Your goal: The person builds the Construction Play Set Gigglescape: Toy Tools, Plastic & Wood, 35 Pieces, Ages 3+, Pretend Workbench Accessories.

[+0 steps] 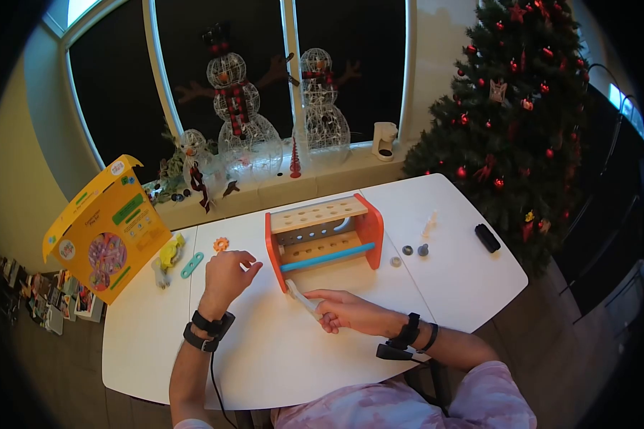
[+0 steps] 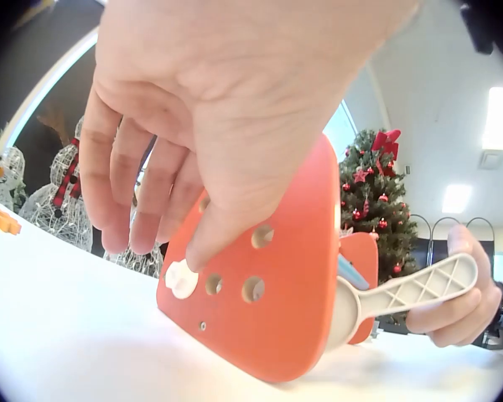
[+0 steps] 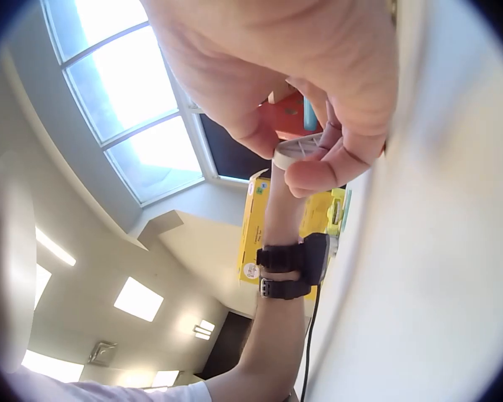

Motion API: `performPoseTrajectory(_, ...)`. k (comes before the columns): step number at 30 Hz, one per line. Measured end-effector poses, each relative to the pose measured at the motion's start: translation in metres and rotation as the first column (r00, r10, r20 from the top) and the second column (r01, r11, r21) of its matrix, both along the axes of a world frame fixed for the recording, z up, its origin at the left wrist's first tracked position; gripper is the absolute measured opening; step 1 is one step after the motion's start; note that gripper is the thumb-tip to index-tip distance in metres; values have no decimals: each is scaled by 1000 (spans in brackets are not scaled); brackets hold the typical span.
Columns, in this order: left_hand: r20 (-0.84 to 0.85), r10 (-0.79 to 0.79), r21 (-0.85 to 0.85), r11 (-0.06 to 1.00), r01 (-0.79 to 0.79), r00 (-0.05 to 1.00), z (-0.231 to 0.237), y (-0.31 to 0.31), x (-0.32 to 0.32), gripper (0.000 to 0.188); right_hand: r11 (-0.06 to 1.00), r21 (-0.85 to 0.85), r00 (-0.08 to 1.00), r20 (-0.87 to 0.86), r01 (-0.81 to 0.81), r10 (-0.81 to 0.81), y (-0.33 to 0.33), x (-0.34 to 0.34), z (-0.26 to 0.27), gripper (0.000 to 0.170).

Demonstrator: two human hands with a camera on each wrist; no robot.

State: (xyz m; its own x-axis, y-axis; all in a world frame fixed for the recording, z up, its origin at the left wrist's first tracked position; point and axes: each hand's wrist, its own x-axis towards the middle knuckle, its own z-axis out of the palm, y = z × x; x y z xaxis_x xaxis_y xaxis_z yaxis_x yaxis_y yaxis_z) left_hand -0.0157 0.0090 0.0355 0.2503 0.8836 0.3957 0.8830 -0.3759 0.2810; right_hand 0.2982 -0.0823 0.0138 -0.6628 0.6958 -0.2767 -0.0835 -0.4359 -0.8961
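Note:
A toy workbench with red side panels (image 1: 274, 257), wooden shelves (image 1: 320, 213) and a blue bar (image 1: 329, 256) stands on the table. My right hand (image 1: 358, 313) grips the handle of a pale grey toy wrench (image 2: 419, 289) with a lattice pattern. The wrench's head reaches behind the front edge of the left red panel, partly hidden by it. Outside that same panel hangs my left hand (image 1: 227, 277), its fingers loosely bent and pointing down. In the left wrist view, the left thumb tip is right at a white round piece (image 2: 182, 280) set in a panel hole.
On the white table (image 1: 265, 357), an orange gear (image 1: 221, 244), a turquoise strip (image 1: 192, 265) and yellow and grey toy parts (image 1: 170, 252) lie left. Grey pieces (image 1: 423, 250), pale pegs (image 1: 429, 225) and a black object (image 1: 487, 239) lie right. A yellow box (image 1: 111, 236) stands at the left edge.

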Motion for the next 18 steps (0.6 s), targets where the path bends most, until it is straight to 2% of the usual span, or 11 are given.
performPoseTrajectory(1,-2,0,-7,1000,0,1000,10,-12,-2,22,1000,-7,1000,-2,0,0,-4,4,1,64)
performPoseTrajectory(3,111,-15,-121,992,29,994,27,-35,-6,24,1000,-5,1000,-15,-18,17,-9,10,5,60)
performPoseTrajectory(5,139,-42,-136,989,61,989,30,-54,-11,30,1000,-7,999,-26,-19,19,-15,10,7,59)
performPoseTrajectory(7,331,-81,-322,927,194,940,31,-76,-10,35,1000,-7,999,-38,-21,21,-19,9,8,58)
performPoseTrajectory(8,375,-100,-388,886,254,922,31,-89,-7,38,998,-5,996,-75,-57,57,-20,7,8,57)
performPoseTrajectory(13,368,-114,-509,806,302,923,19,-119,15,42,994,37,985,-134,-103,108,-35,-12,21,54)
performPoseTrajectory(15,545,-14,-524,775,353,838,16,-124,25,37,996,73,990,-125,-48,57,-38,-16,22,55)
performPoseTrajectory(16,545,-14,-525,774,355,838,13,-125,29,37,996,72,991,-125,-46,55,-39,-17,21,55)
performPoseTrajectory(18,729,-6,-445,755,481,685,6,-125,35,31,987,148,993,-97,-60,74,-37,-18,21,55)
